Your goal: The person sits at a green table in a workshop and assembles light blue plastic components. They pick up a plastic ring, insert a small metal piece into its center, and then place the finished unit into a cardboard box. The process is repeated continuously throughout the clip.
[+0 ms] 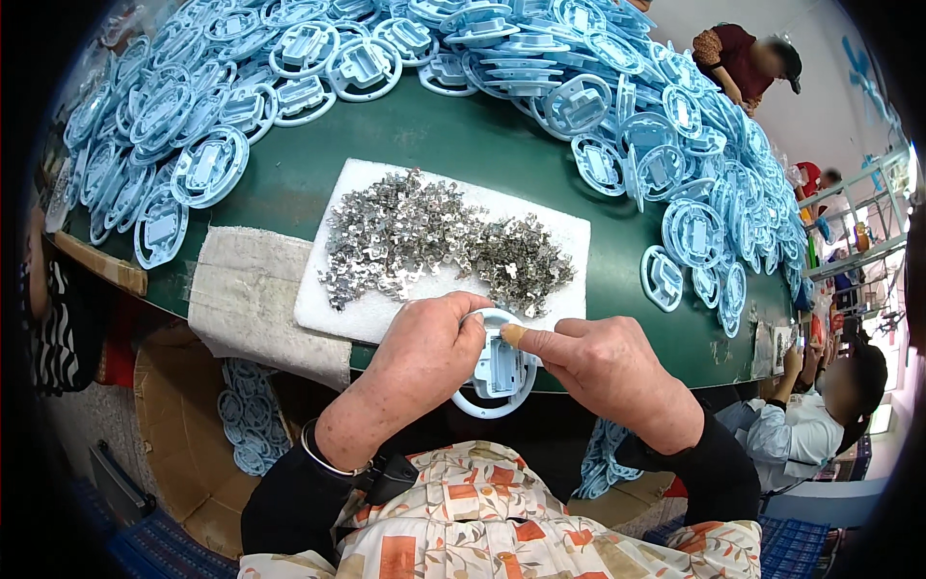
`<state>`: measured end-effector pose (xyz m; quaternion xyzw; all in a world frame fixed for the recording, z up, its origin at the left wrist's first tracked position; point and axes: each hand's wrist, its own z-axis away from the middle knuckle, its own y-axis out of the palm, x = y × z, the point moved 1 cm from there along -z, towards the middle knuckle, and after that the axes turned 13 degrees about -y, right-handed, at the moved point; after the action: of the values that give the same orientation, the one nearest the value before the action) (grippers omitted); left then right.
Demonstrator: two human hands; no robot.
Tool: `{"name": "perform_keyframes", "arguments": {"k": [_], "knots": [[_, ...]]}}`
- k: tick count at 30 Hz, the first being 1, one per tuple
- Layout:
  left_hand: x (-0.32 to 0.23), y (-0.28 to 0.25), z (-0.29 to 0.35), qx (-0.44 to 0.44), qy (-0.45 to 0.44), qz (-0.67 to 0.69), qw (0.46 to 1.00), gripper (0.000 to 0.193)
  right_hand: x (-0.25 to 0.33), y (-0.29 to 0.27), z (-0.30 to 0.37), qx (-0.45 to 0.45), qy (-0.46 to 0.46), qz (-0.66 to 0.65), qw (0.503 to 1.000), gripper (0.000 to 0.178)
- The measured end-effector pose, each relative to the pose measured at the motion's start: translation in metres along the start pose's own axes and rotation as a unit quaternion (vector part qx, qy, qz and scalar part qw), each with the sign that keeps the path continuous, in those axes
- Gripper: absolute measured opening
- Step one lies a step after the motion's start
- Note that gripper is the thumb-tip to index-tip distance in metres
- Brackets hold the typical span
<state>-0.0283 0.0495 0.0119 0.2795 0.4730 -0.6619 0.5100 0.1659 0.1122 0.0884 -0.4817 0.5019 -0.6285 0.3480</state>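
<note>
Between the fingers (470,334) of our left hand (417,344), a light-blue wheel-shaped plastic casing (497,372), rim pinched, thumb (545,344) of our right hand (610,359) on it, that grip unclear, metal clips (395,236) just beyond our fingers.

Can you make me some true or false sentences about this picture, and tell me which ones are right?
1. The left hand holds a round blue part. True.
2. Only one hand touches that part. False: the right hand has its thumb on it too.
3. The little metal pieces are in a red bowl. False: the metal pieces lie heaped on a white foam board.
4. The tabletop is green. True.
5. There is just one blue part in the whole picture. False: many more blue parts are piled on the table.
</note>
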Motion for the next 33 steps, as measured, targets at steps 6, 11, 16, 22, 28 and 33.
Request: {"name": "perform_keyframes", "arguments": {"k": [6,11,16,22,28,33], "knots": [[-0.007,-0.002,0.002,-0.003,-0.01,-0.02,1.0,0.03,0.009,-0.009,-0.01,0.012,0.039,-0.053,0.998,0.032],[0.002,0.002,0.002,-0.026,0.023,-0.02,0.999,0.03,0.019,-0.026,-0.036,0.132,0.004,0.047,0.99,0.017],[-0.001,0.004,0.0,-0.027,0.03,-0.045,0.998,0.03,0.038,-0.02,-0.044,0.221,0.028,0.116,0.968,0.011],[0.0,-0.002,0.006,0.048,0.014,0.076,0.996,0.03,0.023,-0.022,-0.004,0.031,0.034,0.077,0.996,0.016],[0.0,0.006,0.018,0.159,0.004,0.295,0.942,0.029,0.016,0.043,0.038,-0.303,0.207,-0.416,0.832,0.03],[-0.006,0.009,0.027,0.185,0.01,0.23,0.955,0.036,0.019,0.047,0.043,-0.32,0.196,-0.609,0.699,0.027]]}}
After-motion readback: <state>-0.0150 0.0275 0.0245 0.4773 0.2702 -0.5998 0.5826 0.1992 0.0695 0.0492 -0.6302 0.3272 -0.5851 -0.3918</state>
